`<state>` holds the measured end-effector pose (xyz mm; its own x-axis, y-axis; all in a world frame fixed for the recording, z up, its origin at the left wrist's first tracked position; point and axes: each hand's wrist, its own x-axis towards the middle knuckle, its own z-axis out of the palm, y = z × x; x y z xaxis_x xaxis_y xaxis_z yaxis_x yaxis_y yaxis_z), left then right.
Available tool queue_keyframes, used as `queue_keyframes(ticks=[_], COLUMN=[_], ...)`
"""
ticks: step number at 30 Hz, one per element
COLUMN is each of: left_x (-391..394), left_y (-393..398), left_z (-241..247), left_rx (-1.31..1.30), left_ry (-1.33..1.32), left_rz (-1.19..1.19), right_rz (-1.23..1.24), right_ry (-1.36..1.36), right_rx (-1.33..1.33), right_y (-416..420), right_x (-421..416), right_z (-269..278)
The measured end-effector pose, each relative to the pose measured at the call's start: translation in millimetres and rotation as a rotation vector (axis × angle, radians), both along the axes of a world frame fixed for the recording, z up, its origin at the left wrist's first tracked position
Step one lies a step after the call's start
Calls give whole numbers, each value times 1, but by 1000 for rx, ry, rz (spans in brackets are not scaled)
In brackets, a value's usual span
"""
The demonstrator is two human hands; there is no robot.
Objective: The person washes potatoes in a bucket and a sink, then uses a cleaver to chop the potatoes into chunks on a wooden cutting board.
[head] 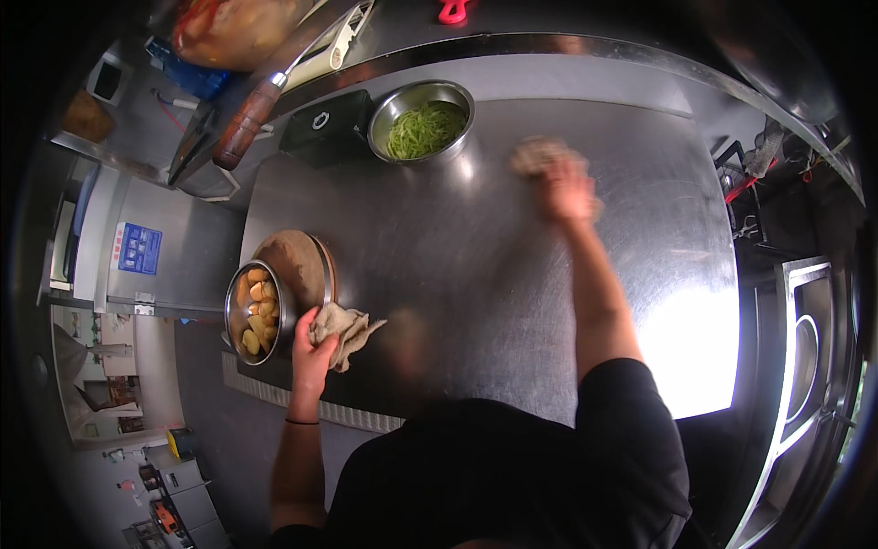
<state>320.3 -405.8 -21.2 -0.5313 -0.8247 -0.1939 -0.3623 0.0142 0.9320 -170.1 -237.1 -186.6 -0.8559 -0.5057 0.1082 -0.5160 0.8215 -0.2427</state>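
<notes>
My right hand (568, 189), blurred by motion, presses a light cloth (542, 155) on the stainless steel table (466, 267) toward its far right part. Bunched in my left hand (312, 353) is a second, beige cloth (346, 333), held just above the table's left side. Close to that hand stands a metal bowl (232, 322) of peeled potato pieces (260, 309). Beyond the bowl a round wooden chopping board (295, 264) lies on the table, partly covered by the bowl.
A steel bowl (376, 130) with green shredded vegetable (424, 132) stands at the table's back, next to a black box (326, 123). From the shelf above juts a wooden-handled tool (247, 123). A steel sink unit (789, 357) is at the right.
</notes>
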Motion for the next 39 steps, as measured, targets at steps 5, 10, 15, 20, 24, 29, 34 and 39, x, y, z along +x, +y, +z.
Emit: queue_keyframes(ticks=[5, 10, 15, 20, 24, 29, 34, 39], left_x=[24, 15, -17, -22, 3, 50, 104, 141], left_y=[33, 50, 67, 95, 105, 120, 162, 211], left_z=[-22, -53, -24, 23, 29, 8, -38, -60], left_rx=[51, 213, 96, 11, -11, 19, 110, 187], left_ry=[7, 80, 134, 221, 247, 229, 207, 195], left_rz=[35, 1, -152, -202, -174, -91, -32, 58], right_rz=[-168, -796, -211, 518, 829, 810, 72, -726], right_ry=[336, 264, 618, 136, -86, 78, 368, -102], right_rx=[-174, -185, -206, -179, -233, -136, -69, -298], right_y=[246, 457, 273, 40, 22, 150, 378, 524], right_x=[-62, -45, -1, 175, 349, 353, 238, 200], right_z=[1, -69, -82, 7, 14, 2, -30, 71])
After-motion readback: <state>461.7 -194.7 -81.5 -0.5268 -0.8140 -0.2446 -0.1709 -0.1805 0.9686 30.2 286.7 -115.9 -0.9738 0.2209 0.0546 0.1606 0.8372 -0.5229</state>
